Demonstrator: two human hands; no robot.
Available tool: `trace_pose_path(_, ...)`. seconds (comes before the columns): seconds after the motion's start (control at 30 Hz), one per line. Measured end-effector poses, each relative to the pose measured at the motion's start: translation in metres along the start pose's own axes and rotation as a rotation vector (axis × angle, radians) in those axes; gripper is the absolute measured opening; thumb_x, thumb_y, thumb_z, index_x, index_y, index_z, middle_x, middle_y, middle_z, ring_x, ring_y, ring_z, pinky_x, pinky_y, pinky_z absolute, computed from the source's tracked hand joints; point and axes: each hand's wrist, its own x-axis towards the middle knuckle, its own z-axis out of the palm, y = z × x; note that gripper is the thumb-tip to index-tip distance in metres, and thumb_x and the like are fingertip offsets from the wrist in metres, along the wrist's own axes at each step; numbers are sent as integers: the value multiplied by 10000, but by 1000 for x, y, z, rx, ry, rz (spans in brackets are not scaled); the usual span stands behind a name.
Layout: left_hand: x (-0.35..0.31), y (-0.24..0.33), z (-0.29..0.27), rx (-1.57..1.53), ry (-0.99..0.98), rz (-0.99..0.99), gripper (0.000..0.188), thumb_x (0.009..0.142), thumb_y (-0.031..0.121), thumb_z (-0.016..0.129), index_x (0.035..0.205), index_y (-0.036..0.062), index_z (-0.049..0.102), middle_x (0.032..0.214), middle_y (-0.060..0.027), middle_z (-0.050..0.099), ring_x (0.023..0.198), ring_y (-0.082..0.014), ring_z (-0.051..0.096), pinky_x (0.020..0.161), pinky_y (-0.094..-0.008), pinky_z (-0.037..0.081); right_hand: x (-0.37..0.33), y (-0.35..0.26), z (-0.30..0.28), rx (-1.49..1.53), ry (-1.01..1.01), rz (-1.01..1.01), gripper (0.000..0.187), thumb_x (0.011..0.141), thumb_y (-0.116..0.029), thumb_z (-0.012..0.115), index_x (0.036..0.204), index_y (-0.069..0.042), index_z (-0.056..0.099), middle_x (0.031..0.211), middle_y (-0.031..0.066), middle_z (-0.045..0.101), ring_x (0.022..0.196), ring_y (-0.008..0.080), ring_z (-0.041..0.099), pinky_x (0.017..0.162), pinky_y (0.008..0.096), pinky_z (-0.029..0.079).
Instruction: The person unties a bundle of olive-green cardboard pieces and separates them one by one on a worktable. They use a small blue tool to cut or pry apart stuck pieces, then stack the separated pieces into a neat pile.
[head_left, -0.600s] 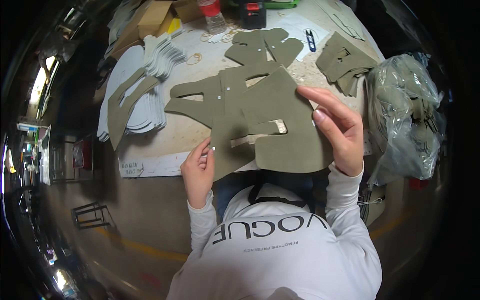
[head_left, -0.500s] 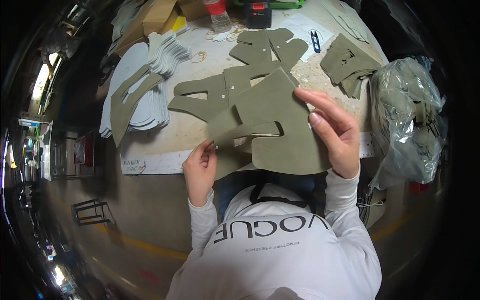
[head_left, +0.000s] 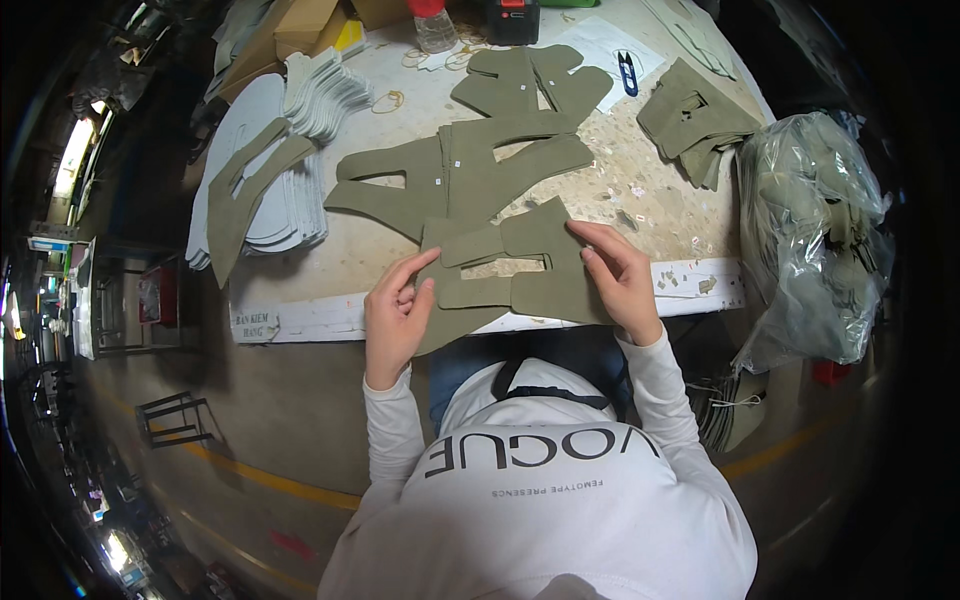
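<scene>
At the table's front edge I hold two olive-green cut sheet pieces by their outer sides. The left cut piece [head_left: 472,246] and the right cut piece [head_left: 565,285] overlap at their prongs, around a narrow slot between them. My left hand [head_left: 400,318] is closed on the left piece's outer edge, between thumb and fingers. On the other side, my right hand [head_left: 622,285] pinches the right piece's outer edge. Just beyond lie more olive cut pieces [head_left: 400,205] with small white marks. A further group of olive pieces [head_left: 500,95] rests farther back.
Stacked light-grey cut pieces [head_left: 262,105] stand at left, with a forked olive piece [head_left: 232,205] on them. Blue thread snips [head_left: 627,74] lie on white paper. At right are piled olive pieces [head_left: 690,125] and a clear plastic bag [head_left: 810,240]. A bottle [head_left: 434,30] stands behind.
Both hands have come down and closer together with the pieces. The right piece was raised and tilted; now it lies lower, its prongs meeting the left piece's.
</scene>
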Motion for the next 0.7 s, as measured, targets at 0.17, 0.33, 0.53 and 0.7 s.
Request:
trace_pose_path(0.17,-9,21,-25,-217,59,-59,353,919,-57,541,1268,-44,589,1210,-72,615,726,-7,526,644,-165,431,0,2,-13,35,50,19,345,889,44,552,1218,-3,644,1139,136,663,1016,176,634,882,272,487)
trace_pose_path(0.33,-15,57,-56,-221,156,169,356,918,-64,497,1265,-84,573,1232,-120,605,936,-75,594,796,-195,467,-6,4,-33,-52,175,91,326,897,21,568,1212,-3,645,989,102,667,813,131,627,738,252,490)
trace_pose_path(0.53,5,96,-24,-151,-77,300,363,872,-63,510,1218,-68,621,1214,-130,597,1020,-130,614,839,-210,479,-12,-3,-37,-301,93,58,329,867,-29,632,1195,-29,657,834,106,615,648,178,548,620,275,443)
trace_pose_path(0.7,18,101,25,-182,-241,353,381,855,-44,570,1223,8,653,1197,-82,599,815,-36,533,669,-159,433,-16,-2,-36,-240,142,29,244,854,-17,619,1092,3,663,841,109,612,646,182,550,603,284,444)
